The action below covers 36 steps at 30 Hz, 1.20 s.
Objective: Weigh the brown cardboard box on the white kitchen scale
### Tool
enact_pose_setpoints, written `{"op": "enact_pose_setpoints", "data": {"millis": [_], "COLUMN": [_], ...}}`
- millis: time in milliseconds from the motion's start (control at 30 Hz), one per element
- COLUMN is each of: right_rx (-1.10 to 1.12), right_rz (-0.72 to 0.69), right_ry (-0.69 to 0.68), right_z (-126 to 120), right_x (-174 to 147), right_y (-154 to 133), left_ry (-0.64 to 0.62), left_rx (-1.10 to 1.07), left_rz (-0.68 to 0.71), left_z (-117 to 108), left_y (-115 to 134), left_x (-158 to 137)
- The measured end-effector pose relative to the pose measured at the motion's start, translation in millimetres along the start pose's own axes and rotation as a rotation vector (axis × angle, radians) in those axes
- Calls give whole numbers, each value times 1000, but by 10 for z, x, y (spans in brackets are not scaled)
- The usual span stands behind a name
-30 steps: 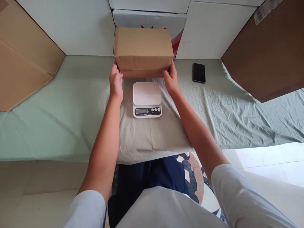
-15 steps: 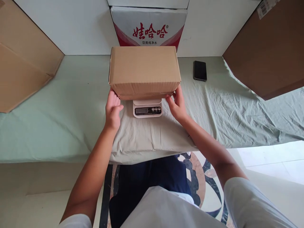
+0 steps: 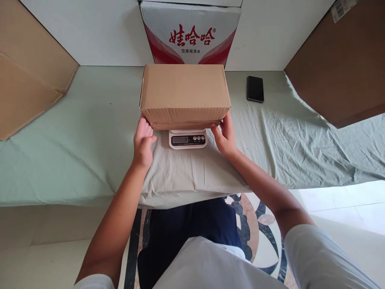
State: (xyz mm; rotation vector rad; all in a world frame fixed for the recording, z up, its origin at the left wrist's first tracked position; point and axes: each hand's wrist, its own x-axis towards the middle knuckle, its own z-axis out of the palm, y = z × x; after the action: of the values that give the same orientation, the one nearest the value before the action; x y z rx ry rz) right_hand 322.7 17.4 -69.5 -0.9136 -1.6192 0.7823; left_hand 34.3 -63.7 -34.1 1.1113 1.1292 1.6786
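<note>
A closed brown cardboard box (image 3: 185, 88) is held at its two lower near corners, over a small white kitchen scale (image 3: 188, 140). My left hand (image 3: 143, 141) grips the left corner, fingers curled under it and thumb sticking out to the side. At the right corner, my right hand (image 3: 224, 134) has its thumb against the near face and its fingers underneath. The box hides the scale's plate, so I cannot tell whether it touches it. The scale's display and several buttons face me; no reading can be made out.
A black phone (image 3: 255, 89) lies on the green cloth (image 3: 99, 132) to the right. Behind the box stands a white and red carton (image 3: 192, 24) with Chinese print. Large cardboard pieces flank the table at left (image 3: 33, 76) and right (image 3: 343, 68).
The cardboard box has come slightly toward me and lower, covering more of the scale. Both hands keep their hold on it. The view has shifted a little.
</note>
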Motion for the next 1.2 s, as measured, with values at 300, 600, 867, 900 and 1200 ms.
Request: {"op": "enact_pose_setpoints", "data": {"millis": [300,600,867,900,1200], "right_rx": [22,58,29,31,57], "right_rz": [5,1,11,12,51], "right_ry": [11,22,-5,-3,86], "right_z": [18,-27,-118,-115,-193], "right_x": [-7,11,79,80,104], "right_y": [36,67,66,67,16], "left_ry": [-20,-19,-27,-28,20], "left_rx": [-2,7,-9,-12,-73], "left_rz": [15,12,-14,-16,89], "left_z": [8,9,-9,-6,-79], "left_y": [-43,-22,-22,-27,-38], "left_x": [9,24,21,17,43]}}
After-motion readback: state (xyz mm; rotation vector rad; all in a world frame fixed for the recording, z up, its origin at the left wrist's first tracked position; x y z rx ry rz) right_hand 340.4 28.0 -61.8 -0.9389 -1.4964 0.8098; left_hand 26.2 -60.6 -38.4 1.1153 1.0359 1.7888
